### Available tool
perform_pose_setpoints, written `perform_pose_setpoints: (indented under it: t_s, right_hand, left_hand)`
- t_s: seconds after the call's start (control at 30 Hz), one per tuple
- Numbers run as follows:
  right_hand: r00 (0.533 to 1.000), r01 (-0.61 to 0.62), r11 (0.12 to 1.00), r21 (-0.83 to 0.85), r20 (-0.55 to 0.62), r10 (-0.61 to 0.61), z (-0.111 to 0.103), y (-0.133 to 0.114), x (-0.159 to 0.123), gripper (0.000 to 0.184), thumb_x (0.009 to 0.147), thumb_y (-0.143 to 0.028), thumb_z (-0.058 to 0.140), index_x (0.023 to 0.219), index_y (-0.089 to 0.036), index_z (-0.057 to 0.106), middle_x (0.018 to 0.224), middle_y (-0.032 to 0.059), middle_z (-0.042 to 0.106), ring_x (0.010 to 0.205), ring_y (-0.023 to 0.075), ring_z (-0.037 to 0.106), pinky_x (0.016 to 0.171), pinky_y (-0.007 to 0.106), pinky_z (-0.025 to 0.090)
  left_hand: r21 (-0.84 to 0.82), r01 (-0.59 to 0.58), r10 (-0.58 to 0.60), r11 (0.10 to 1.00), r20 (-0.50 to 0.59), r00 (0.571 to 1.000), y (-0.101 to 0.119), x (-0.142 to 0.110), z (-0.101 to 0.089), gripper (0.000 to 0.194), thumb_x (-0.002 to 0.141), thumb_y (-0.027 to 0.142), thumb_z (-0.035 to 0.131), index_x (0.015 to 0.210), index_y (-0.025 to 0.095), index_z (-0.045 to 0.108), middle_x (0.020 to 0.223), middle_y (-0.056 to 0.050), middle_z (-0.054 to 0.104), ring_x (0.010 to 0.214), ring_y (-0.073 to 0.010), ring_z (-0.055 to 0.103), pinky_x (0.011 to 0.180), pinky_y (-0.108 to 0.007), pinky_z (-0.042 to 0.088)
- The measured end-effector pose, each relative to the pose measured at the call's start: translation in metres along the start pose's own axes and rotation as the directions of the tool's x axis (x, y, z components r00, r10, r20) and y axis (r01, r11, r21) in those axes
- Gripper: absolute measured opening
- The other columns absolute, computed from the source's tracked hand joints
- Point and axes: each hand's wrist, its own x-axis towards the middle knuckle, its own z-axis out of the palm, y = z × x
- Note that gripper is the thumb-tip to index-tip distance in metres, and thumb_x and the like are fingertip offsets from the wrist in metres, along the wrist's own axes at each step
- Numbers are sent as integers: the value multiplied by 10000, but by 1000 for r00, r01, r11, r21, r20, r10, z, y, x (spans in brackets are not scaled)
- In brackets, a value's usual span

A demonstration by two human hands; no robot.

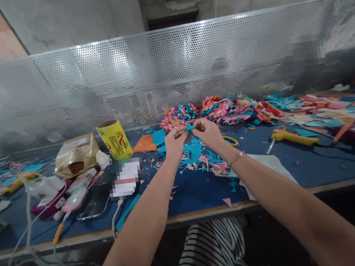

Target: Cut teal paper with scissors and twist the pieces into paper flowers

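Observation:
Between my two hands, over the middle of the table, is a small blue piece (189,127) that looks like folded paper or foam sheet. The fingers of my left hand (176,139) pinch its left side. My right hand (208,131), with a bracelet at the wrist, pinches its right side. Below the hands lie blue and pink scraps (196,152) on the blue tabletop. Orange and blue sheets (144,143) lie just left of my left hand. Yellow scissor handles (230,140) show partly beside my right wrist.
Pink and blue flower-like bundles (215,109) line the perforated metal screen (169,65). A yellow hot glue gun (294,137) lies at right, near a white sheet (271,169). A yellow tape roll (115,140), a paper bag (77,154), phones and cables crowd the left.

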Motion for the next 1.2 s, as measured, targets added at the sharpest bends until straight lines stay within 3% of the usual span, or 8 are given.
perform_pose_setpoints:
  t_s: [0.57, 0.77, 1.2]
  right_hand:
    - [999, 43, 997, -61, 28, -41, 1, -10, -4, 94, 622, -235, 527, 687, -185, 482, 648, -12, 518, 595, 118, 488, 594, 272, 418]
    - [997, 61, 996, -62, 52, -58, 2, -9, -5, 88, 616, -218, 509, 688, -186, 469, 671, -7, 509, 610, 117, 480, 585, 261, 404]
    - [995, -41, 999, -23, 89, 43, 2, 2, 0, 109, 621, -266, 538, 638, -190, 461, 585, -27, 488, 567, 116, 473, 558, 261, 388]
  left_hand:
    - [-228, 121, -141, 966, -77, 987, 8, -5, 4, 201, 424, 167, 719, 612, 146, 650, 562, 4, 609, 569, -106, 566, 669, -296, 477]
    - [-227, 139, -166, 964, -101, 981, 8, -4, 3, 168, 439, 139, 682, 603, 145, 646, 524, 15, 582, 532, -97, 541, 661, -302, 469]
    - [-274, 223, -253, 936, -80, 964, 7, -3, 2, 177, 487, 97, 703, 632, 129, 607, 555, 12, 589, 553, -91, 565, 720, -303, 474]
